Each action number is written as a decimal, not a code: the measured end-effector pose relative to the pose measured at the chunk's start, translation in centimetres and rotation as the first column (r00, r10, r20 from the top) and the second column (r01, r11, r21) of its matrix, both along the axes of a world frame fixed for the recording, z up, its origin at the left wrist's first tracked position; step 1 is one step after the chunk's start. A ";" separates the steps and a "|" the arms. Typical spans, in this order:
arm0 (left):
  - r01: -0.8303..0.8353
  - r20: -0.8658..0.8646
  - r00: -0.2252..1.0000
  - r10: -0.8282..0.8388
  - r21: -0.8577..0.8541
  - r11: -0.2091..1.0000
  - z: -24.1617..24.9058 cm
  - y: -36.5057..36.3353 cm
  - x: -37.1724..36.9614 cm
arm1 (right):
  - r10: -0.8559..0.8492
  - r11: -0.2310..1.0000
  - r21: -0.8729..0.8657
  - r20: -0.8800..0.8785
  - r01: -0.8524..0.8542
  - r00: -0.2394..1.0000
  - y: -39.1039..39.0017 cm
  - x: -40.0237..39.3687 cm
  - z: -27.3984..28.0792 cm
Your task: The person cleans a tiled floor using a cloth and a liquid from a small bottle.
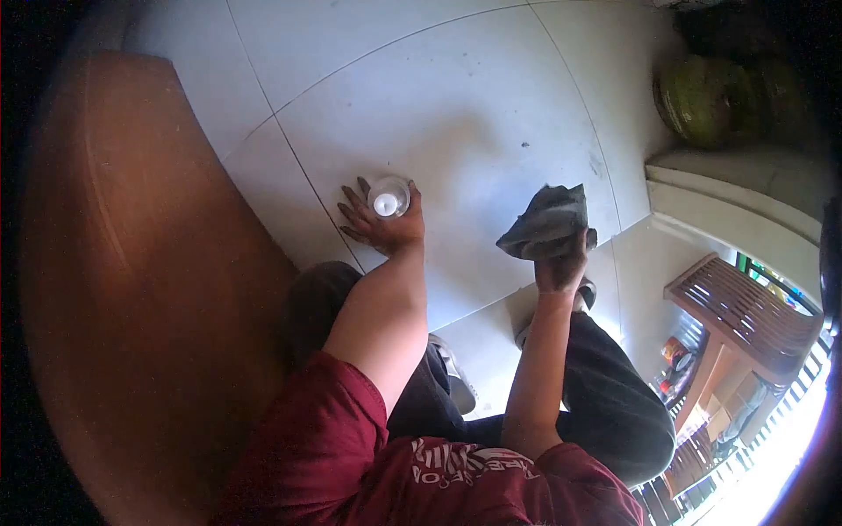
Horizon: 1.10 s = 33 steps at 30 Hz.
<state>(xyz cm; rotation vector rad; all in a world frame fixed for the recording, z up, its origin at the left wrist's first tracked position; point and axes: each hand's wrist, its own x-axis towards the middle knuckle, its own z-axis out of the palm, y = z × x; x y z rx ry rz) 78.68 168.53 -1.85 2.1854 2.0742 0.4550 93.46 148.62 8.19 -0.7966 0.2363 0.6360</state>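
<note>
My left hand [386, 230] reaches over the white tiled floor with its thumb on one side of a small clear bottle [402, 190] and its fingers on the other. The bottle has a white cap [386, 204] and is seen almost straight from above, nestled in the crook of the thumb. The fingers are dark with grime and fan out to the left. Farther right, my right hand [564, 267] grips a crumpled dark grey cloth [545, 221] that sticks out beyond the fingers. The cloth covers part of that hand.
A brown wooden panel [140, 228] rises along the left. At the upper right sits a rounded green cylinder [710, 101], above a pale ledge [737, 193]. A brown slatted chair [745, 307] stands at the right. Below me are my shoes [454, 373] and bent knees.
</note>
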 end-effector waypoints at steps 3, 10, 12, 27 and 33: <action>-0.020 0.033 0.999 0.021 -0.030 0.999 -0.1 0.1 -0.1 | -0.096 0.987 0.130 -0.030 0.099 0.995 -0.4 -1.2 0.1; -0.034 -0.008 0.999 0.034 -0.060 0.998 -0.6 -0.1 0.3 | -0.224 0.957 0.182 -0.030 0.226 0.974 -1.9 -0.3 -1.2; -0.034 0.012 0.999 0.035 -0.033 0.999 -1.3 -0.3 0.4 | -0.239 0.942 0.228 -0.056 0.246 0.969 -2.8 -0.3 -1.4; -0.009 0.028 1.000 0.008 0.021 1.000 -1.4 -0.5 0.7 | -0.179 0.980 0.063 -0.145 0.189 0.973 -1.8 -3.7 -3.2; -0.010 0.055 0.998 0.005 0.099 0.995 -3.3 -0.5 0.0 | 0.491 0.703 -0.659 0.175 -0.269 0.853 2.1 3.3 2.9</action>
